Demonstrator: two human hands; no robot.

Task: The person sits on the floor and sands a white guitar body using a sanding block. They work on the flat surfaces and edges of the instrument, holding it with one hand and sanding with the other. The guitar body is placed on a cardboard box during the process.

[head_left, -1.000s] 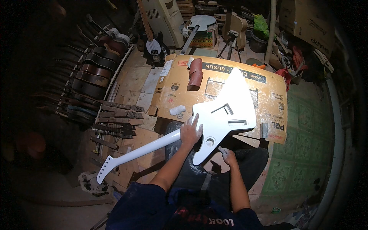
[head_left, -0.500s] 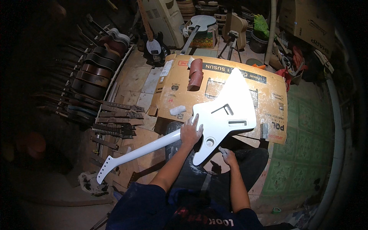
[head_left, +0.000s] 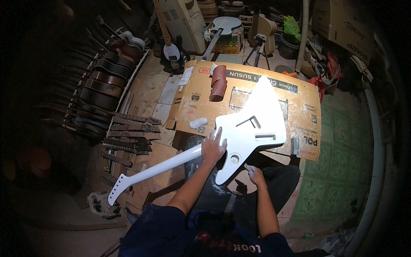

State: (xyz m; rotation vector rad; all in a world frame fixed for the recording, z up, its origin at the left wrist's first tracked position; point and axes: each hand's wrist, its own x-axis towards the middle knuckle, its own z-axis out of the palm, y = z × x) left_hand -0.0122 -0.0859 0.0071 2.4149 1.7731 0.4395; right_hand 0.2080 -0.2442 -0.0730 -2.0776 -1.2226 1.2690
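Note:
A white, angular electric guitar body [head_left: 267,115] with its neck [head_left: 167,164] attached lies across my lap and a cardboard sheet, the headstock pointing to the lower left. Its surface shows a round hole, a rectangular slot and narrow cut-outs. My left hand [head_left: 213,147] rests flat on the guitar where neck and body meet, fingers stretched out. Close to the body's lower edge is my right hand [head_left: 256,175], its fingers drawn together; whether something small is in them cannot be made out. Whitish dust coats the fingers.
On the dusty cardboard [head_left: 201,85] sit curled red-brown sandpaper [head_left: 218,83], a white roll [head_left: 198,123] and a small grey block [head_left: 295,146]. A rack of guitars [head_left: 102,83] stands left, with loose necks [head_left: 132,136] nearby. Behind are a tripod [head_left: 259,49] and a dark bucket [head_left: 289,46].

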